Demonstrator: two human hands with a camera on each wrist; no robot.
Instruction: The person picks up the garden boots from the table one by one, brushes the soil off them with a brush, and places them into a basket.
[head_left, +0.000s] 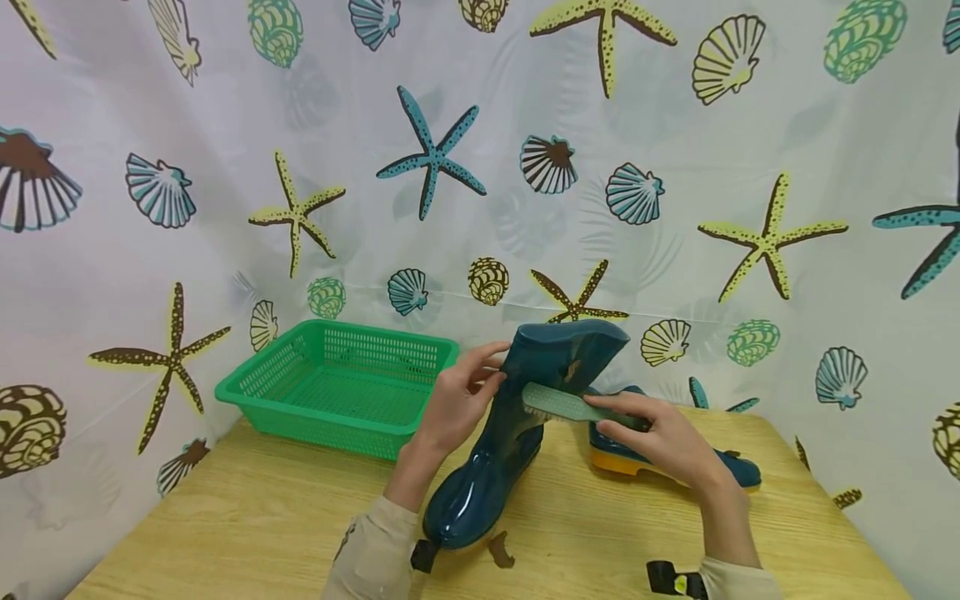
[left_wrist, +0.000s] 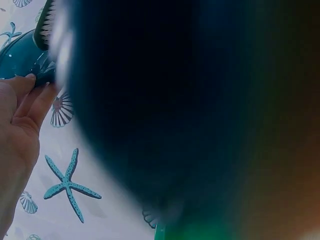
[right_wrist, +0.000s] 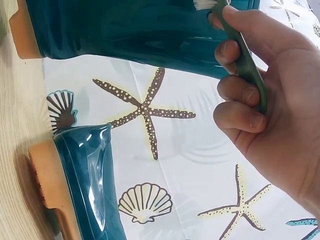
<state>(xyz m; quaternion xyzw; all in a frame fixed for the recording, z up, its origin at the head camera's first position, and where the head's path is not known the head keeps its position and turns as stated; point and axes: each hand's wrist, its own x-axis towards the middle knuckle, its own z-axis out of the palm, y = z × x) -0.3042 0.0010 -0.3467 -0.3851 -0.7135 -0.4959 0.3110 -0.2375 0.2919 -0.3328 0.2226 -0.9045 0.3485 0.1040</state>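
Upright, boot (head_left: 517, 417) between both hands, left (head_left: 457, 400) steadying, right (head_left: 660, 437) brushing

No text, label, brand, number or sign can be read in any of the views. The curtain (head_left: 525, 125) behind the table carries only printed starfish and shells, no lettering. The blue boot (head_left: 517, 417) at about 6 o'clock in the head view shows a small brown mark near its top edge, too small to tell whether it is a logo. The green brush (head_left: 570, 407) and the green basket (head_left: 337, 383) at 9 o'clock show no writing.
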